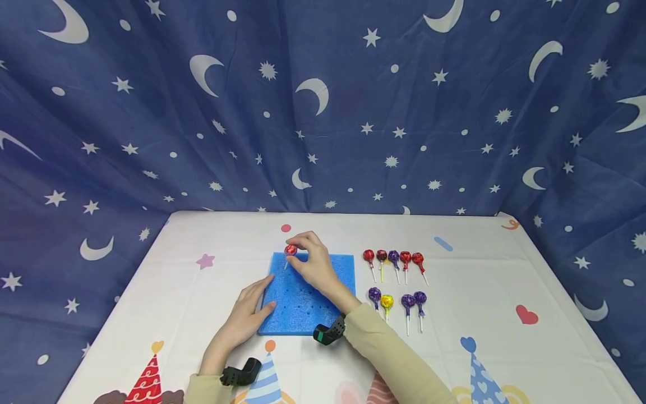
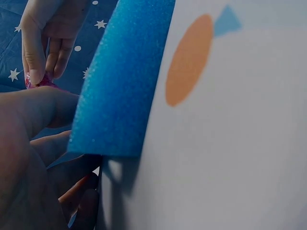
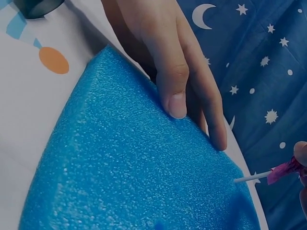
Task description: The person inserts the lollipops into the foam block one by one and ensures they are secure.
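Note:
My right hand (image 1: 319,270) pinches a red-wrapped lollipop (image 1: 290,250) by its head between thumb and fingertips. Its white stick (image 3: 252,177) points down at the blue foam block (image 1: 295,321), near the far left corner, with the tip right at the surface in the right wrist view. Small dark holes dot the block's top. At the block's left edge rests my left hand (image 1: 245,315), thumb on top and fingers spread along the side. In the left wrist view, the left hand (image 2: 24,158) partly hides the lollipop.
Right of the block lies a far row of red and purple lollipops (image 1: 393,257), one with a yellow stick. A nearer row holds purple lollipops (image 1: 407,302) and a yellow one (image 1: 387,302). My right forearm crosses close to the nearer row. Behind the white table (image 1: 479,269) hangs a blue curtain (image 1: 353,168).

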Demonstrator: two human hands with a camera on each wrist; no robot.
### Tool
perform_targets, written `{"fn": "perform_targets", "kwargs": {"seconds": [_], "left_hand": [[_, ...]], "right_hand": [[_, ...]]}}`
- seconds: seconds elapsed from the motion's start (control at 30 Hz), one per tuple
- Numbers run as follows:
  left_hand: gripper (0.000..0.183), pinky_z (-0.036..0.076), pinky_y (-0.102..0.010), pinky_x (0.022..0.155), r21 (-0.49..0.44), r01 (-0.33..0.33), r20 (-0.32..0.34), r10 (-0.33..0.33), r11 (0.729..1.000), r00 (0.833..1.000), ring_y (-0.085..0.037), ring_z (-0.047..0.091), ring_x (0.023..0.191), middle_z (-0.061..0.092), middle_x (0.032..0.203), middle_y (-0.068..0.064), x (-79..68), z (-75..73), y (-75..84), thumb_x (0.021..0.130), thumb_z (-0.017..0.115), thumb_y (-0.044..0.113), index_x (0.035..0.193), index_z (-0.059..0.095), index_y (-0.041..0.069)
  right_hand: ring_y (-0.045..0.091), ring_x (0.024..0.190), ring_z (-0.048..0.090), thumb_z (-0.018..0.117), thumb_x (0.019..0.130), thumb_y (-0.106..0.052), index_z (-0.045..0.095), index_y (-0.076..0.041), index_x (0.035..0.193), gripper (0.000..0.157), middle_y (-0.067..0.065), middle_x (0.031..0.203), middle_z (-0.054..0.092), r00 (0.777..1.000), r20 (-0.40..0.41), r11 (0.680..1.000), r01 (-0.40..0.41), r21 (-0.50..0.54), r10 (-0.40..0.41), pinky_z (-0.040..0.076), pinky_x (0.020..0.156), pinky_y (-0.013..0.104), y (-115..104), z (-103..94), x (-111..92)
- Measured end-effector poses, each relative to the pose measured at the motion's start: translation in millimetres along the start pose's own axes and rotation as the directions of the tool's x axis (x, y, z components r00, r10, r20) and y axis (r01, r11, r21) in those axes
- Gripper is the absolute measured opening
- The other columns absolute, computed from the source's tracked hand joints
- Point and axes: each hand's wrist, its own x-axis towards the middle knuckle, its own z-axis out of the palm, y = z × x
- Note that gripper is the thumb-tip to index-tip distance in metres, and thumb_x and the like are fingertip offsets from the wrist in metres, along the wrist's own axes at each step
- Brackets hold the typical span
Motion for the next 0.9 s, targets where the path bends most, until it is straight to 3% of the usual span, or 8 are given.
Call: {"fn": "perform_targets", "kwargs": {"seconds": [0.9], "left_hand": [[0.06, 0.02, -0.068, 0.113, -0.005, -0.011, -0.002, 0.011, 1.0, 1.0, -0.039, 0.02, 0.145, 0.034, 0.154, -0.017, -0.5, -0.5, -1.8, 0.096, 0.055, 0.021, 0.151, 0.031, 0.013]], "right_hand": [[0.017, 0.094, 0.063, 0.072, 0.084, -0.011, 0.066, -0.011, 0.116, 0.032, 0.004, 0.105, 0.065, 0.998, 0.066, 0.999, 0.009, -0.052, -0.006, 0.055, 0.087, 0.034, -5.8, 10.7, -2.9]]}}
